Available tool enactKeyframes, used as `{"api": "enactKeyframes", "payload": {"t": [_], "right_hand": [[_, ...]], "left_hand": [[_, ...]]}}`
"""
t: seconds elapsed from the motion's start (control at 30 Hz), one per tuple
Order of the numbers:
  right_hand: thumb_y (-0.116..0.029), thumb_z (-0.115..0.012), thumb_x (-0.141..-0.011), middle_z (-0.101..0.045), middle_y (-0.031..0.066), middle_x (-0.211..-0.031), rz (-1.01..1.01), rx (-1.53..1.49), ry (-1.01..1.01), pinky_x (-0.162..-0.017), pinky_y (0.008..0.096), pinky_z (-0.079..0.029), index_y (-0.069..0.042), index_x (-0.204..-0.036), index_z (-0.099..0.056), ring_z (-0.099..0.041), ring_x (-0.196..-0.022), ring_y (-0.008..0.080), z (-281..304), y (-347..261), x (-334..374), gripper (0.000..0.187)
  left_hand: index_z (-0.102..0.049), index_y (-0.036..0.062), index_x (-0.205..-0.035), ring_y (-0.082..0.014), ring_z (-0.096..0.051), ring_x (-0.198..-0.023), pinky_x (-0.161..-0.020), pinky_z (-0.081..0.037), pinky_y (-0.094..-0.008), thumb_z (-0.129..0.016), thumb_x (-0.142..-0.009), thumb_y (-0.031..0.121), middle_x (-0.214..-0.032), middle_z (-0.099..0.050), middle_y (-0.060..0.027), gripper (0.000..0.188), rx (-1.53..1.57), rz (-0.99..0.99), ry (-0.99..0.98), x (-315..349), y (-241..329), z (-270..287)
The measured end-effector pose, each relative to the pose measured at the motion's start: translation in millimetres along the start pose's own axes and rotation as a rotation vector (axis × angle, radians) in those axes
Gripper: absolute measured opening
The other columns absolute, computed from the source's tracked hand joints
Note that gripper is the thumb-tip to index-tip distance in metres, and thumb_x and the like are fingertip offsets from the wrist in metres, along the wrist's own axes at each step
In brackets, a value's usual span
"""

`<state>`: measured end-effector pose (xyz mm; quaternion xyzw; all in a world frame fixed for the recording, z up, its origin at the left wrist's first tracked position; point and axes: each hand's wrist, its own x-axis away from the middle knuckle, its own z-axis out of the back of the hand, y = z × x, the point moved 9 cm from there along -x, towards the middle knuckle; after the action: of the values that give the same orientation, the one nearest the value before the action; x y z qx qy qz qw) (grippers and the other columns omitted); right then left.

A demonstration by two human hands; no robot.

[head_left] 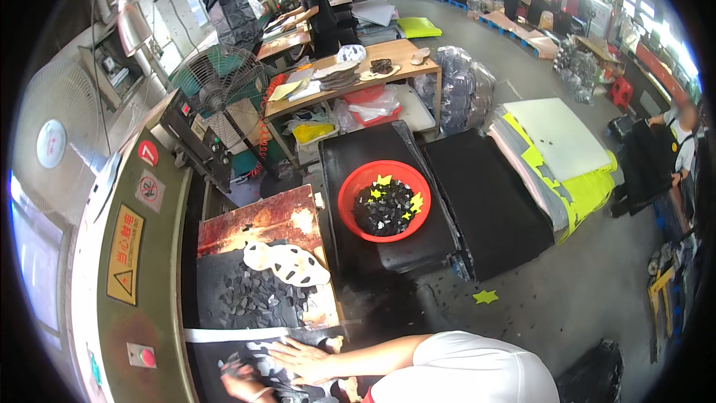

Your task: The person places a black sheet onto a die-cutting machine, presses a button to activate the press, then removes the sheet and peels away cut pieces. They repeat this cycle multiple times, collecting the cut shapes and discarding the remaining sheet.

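Note:
My right hand point(302, 362) lies flat with its fingers stretched out on a black sheet point(205, 362) with cut-outs in it, at the lower edge. Just left of it, my left hand point(242, 382) is over the same sheet. Its fingers are smeared and dark, so I cannot make out their grip. Beyond both hands, many small black cut pieces point(257, 295) lie heaped on a black sheet on the worn board point(257, 216). A pale, rounded template with dark holes point(287, 263) rests at the far side of the heap. A white strip point(231, 334) runs between heap and hands.
The green machine body point(160, 231) with a red button point(147, 358) stands close on my left. A red basin point(384, 235) of black and yellow scraps sits on a black slab to the right. Stacked sheets point(556, 138), fans and a wooden table point(406, 52) are farther off. Other people work beyond.

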<state>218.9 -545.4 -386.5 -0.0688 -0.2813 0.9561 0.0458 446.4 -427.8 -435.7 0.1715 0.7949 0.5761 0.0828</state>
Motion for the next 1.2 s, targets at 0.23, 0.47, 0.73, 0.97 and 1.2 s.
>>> {"api": "enactKeyframes", "payload": {"t": [0.23,0.47,0.73,0.97,1.2], "right_hand": [[-0.045,-0.061,-0.086,-0.027,0.0221,-0.153,0.019,0.088,0.070,-0.119,0.0523,-0.006,0.006,-0.144,-0.031,-0.013,-0.147,0.0353,14,-2,7,0.083],[-0.032,-0.068,-0.073,-0.056,0.0187,-0.116,0.127,0.053,0.337,-0.100,0.0492,-0.035,-0.001,-0.110,-0.060,-0.050,-0.111,0.0380,45,-14,13,0.049],[-0.009,-0.058,-0.091,-0.066,0.0176,-0.095,-0.131,-0.393,0.089,-0.075,0.0369,-0.052,-0.003,-0.129,-0.052,-0.067,-0.082,0.0293,32,-19,73,0.038],[-0.006,-0.052,-0.093,-0.063,0.0207,-0.111,-0.255,-0.843,-0.141,-0.085,0.0357,-0.052,-0.009,-0.145,-0.033,-0.065,-0.093,0.0254,-20,-3,76,0.055],[-0.001,-0.042,-0.094,-0.062,0.0126,-0.104,-0.489,-1.486,0.015,-0.082,0.0280,-0.049,-0.002,-0.136,-0.039,-0.060,-0.090,0.0153,-36,0,70,0.042]], "left_hand": [[-0.066,0.0046,-0.109,-0.0263,-0.062,-0.089,-0.081,-0.050,-0.0426,-0.062,-0.089,0.027,-0.103,-0.065,-0.0122,0.031,-0.394,-0.600,0.627,45,347,143],[-0.059,0.0021,-0.123,-0.0199,-0.067,-0.092,-0.087,-0.050,-0.0289,-0.054,-0.090,0.005,-0.115,-0.066,-0.0149,0.033,-0.832,-0.542,0.579,128,423,101],[-0.064,0.0033,-0.106,-0.0273,-0.065,-0.098,-0.085,-0.052,-0.0340,-0.056,-0.076,-0.009,-0.109,-0.065,-0.0140,0.033,-0.992,-0.740,-0.099,237,147,-69],[-0.065,0.0049,-0.106,-0.0332,-0.063,-0.101,-0.085,-0.053,-0.0381,-0.062,-0.073,-0.007,-0.113,-0.063,-0.0146,0.035,-1.015,-0.726,-0.112,250,89,-83],[-0.064,0.0045,-0.107,-0.0330,-0.057,-0.094,-0.082,-0.049,-0.0405,-0.073,-0.075,0.010,-0.113,-0.059,-0.0146,0.034,-1.197,-0.764,-0.417,265,78,-104]]}}
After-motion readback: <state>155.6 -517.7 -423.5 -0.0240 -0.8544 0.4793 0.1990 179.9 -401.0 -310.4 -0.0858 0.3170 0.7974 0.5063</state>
